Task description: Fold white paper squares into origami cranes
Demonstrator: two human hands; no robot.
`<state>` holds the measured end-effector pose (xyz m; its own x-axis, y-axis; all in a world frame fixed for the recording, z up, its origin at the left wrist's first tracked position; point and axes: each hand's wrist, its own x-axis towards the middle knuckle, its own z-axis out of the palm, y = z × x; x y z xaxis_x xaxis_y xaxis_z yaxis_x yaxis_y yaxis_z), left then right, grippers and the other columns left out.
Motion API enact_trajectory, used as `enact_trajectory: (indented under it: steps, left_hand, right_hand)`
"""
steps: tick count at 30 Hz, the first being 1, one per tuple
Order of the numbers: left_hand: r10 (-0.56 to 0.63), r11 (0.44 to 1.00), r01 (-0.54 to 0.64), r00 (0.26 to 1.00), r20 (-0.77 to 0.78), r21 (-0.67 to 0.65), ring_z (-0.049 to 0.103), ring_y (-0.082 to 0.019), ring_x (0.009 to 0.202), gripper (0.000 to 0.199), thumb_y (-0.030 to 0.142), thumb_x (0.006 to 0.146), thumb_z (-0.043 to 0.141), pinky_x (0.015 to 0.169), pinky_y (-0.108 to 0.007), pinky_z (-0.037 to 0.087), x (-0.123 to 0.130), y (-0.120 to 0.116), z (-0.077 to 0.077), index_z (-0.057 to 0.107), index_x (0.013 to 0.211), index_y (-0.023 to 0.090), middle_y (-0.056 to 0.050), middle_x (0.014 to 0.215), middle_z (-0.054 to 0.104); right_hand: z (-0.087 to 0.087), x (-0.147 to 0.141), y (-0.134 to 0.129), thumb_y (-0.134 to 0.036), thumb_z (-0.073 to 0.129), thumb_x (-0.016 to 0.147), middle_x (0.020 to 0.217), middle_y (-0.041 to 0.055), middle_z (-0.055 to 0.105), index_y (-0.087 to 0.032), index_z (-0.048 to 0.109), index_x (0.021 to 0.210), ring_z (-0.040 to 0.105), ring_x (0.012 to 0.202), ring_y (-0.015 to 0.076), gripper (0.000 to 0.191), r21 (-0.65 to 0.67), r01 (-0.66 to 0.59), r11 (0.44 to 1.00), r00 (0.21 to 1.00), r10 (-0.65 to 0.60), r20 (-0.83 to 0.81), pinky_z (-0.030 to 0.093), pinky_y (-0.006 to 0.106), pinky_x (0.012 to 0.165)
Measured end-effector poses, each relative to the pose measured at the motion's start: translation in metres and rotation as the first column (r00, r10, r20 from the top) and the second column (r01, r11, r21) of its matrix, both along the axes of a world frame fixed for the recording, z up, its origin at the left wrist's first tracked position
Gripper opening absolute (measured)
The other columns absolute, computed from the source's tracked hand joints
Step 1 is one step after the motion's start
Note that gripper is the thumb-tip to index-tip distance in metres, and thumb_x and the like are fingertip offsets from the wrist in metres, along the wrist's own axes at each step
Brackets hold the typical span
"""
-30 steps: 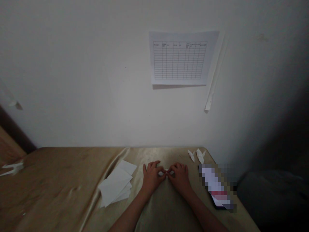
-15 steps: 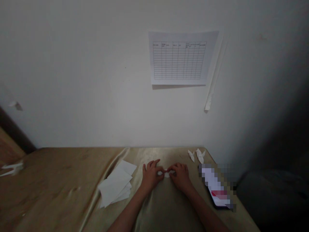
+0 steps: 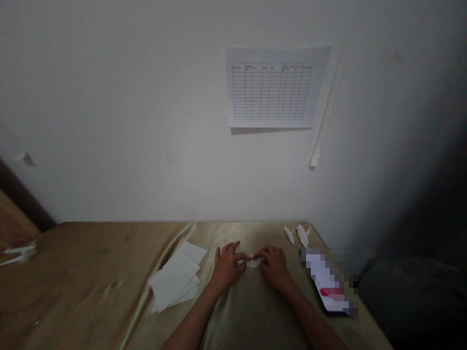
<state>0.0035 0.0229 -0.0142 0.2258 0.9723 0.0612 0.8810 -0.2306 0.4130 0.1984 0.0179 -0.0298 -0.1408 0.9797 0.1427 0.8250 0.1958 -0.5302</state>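
A small piece of folded white paper (image 3: 254,262) lies on the cloth-covered table between my two hands. My left hand (image 3: 229,265) grips its left end between thumb and index finger, with the other fingers spread upward. My right hand (image 3: 273,265) has its thumb and index finger on the right end, the index fingertip on the paper's upper edge. Both hands partly cover the paper, so its full shape is hidden.
White paper sheets (image 3: 177,277) lie fanned on the gold tablecloth (image 3: 91,272) at left. Two small folded paper pieces (image 3: 302,235) are at the back right, above a phone (image 3: 326,282). A printed chart (image 3: 272,90) hangs on the wall.
My fingertips and thumbs have moved slightly apart, and more of the small white paper shows between them. Both hands still touch it.
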Motion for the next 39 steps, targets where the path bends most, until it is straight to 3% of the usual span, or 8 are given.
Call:
enact_trajectory:
  steps: [6, 14, 26, 39]
  left_hand:
    - [0.031, 0.999, -0.032, 0.999, 0.035, 0.032, 0.035, -0.028, 0.143, 0.017, 0.04, 0.082, 0.069, 0.119, -0.063, 0.009, 0.005, -0.002, 0.0, 0.076, 0.097, 0.042, 0.003, 0.15, 0.049]
    - [0.063, 0.994, -0.065, 0.998, 0.028, 0.083, 0.039, -0.029, 0.139, 0.015, 0.047, 0.085, 0.067, 0.117, -0.066, 0.01, 0.012, -0.001, -0.003, 0.077, 0.092, 0.038, 0.001, 0.145, 0.054]
    - [0.05, 0.998, -0.051, 0.998, 0.031, 0.03, 0.035, -0.032, 0.142, 0.018, 0.038, 0.078, 0.073, 0.115, -0.069, 0.01, 0.011, 0.002, -0.001, 0.075, 0.096, 0.04, 0.002, 0.146, 0.052]
    - [-0.006, 0.999, 0.006, 1.0, 0.007, -0.053, 0.028, -0.032, 0.148, 0.026, 0.034, 0.08, 0.07, 0.118, -0.064, 0.012, -0.001, 0.008, 0.0, 0.074, 0.103, 0.046, 0.008, 0.152, 0.047]
  right_hand:
    - [0.007, -0.004, -0.005, -0.028, 0.059, 0.089, 0.11, 0.0017, 0.064, -0.034, 0.074, 0.099, 0.053, 0.113, 0.0212, 0.019, 0.043, 0.019, 0.999, 1.0, -0.019, 0.007, 0.024, 0.039, 0.109]
    - [0.005, -0.008, -0.003, -0.037, 0.065, 0.087, 0.11, 0.0032, 0.065, -0.031, 0.074, 0.098, 0.052, 0.113, 0.0233, 0.015, 0.066, 0.043, 0.997, 0.999, -0.045, 0.024, 0.026, 0.039, 0.107]
    - [0.004, -0.006, 0.001, -0.03, 0.07, 0.081, 0.107, 0.0023, 0.066, -0.032, 0.075, 0.096, 0.053, 0.112, 0.0223, 0.017, 0.043, 0.075, 0.996, 0.997, -0.074, -0.02, 0.029, 0.034, 0.104]
    - [0.007, 0.003, 0.002, -0.02, 0.064, 0.079, 0.109, 0.0023, 0.067, -0.032, 0.074, 0.105, 0.054, 0.11, 0.0225, 0.03, 0.011, 0.031, 0.999, 0.998, -0.031, -0.049, 0.034, 0.031, 0.099]
